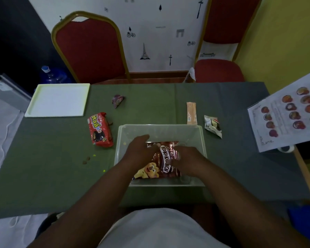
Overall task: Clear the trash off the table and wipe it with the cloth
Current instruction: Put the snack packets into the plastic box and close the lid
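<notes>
Curling the fingers (176, 150) down over the two side edges of the cereal packet (166, 158), gripping rather than lying flat, probably to stop the crinkly bag springing up while settling it inside the clear bin (159, 128). Holding left hand (139, 149) and right hand (189, 158) knuckles-up, forearms converging over the bin's near wall. Noting a red biscuit wrapper (99, 129) on the surface (52, 167) just left of the bin, a crumpled silver wrapper (213, 126) just right; seeing no cloth for certain.
</notes>
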A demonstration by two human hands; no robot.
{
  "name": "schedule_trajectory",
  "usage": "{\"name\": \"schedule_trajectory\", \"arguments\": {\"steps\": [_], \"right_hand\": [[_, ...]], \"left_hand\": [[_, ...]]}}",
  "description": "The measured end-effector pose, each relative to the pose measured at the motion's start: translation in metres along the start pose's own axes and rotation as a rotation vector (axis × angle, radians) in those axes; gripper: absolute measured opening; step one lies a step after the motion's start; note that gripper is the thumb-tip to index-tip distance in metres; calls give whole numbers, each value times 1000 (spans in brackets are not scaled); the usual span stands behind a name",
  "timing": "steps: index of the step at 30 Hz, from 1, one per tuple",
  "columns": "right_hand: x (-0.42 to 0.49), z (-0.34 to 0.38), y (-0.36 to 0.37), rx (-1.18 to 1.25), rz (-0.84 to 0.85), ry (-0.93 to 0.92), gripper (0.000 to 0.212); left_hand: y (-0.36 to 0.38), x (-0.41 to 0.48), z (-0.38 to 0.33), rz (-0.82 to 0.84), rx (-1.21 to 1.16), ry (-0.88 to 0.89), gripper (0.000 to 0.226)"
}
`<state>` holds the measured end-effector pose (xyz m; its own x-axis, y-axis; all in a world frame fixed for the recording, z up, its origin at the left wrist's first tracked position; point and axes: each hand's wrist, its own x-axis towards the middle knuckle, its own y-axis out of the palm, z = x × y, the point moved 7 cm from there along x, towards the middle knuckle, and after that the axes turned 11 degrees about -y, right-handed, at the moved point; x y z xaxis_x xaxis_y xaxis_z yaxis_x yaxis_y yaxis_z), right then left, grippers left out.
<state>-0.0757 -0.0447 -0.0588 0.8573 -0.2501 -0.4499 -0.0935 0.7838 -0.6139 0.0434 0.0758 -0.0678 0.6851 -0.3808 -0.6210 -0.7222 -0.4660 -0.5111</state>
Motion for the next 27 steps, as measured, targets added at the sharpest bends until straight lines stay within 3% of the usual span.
{"name": "schedule_trajectory", "arguments": {"steps": [5,9,14,18,23,27], "right_hand": [[-23,1,-79,155,-422,-134,31],[-17,-54,-124,161,-618,39,19],[16,-138,-133,179,-680,311,11],[36,-180,-128,141,-766,506,19],[56,-194,-115,94,-725,541,33],[63,-201,-109,73,-713,545,35]], "left_hand": [[-11,-6,-83,-69,21,234,41],[5,26,-140,-79,132,322,39],[57,104,-181,40,342,218,36],[101,155,-187,98,558,175,44],[131,197,-173,165,625,105,63],[147,215,-170,144,684,154,68]]}}
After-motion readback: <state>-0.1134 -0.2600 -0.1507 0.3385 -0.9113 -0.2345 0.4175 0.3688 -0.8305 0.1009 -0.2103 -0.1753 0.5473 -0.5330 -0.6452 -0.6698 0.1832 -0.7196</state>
